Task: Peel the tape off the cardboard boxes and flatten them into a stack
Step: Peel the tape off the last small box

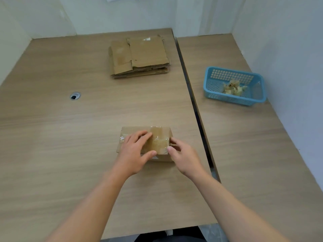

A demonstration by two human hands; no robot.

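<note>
A small taped cardboard box [158, 135] stands on the wooden table in front of me, with clear tape [157, 132] running across its top and down its near side. My left hand [135, 151] lies flat on the box's left half, fingers spread over the top and thumb on the near face. My right hand [183, 155] touches the box's right end, thumb on the near face and fingers curled at the corner. A stack of flattened cardboard boxes [139, 56] lies at the far side of the table.
A blue plastic basket [234, 100] with crumpled tape bits sits on the adjoining table to the right. A dark gap [192, 102] divides the two tabletops. A cable hole [75, 96] is at the left. White partition walls close in the back and sides.
</note>
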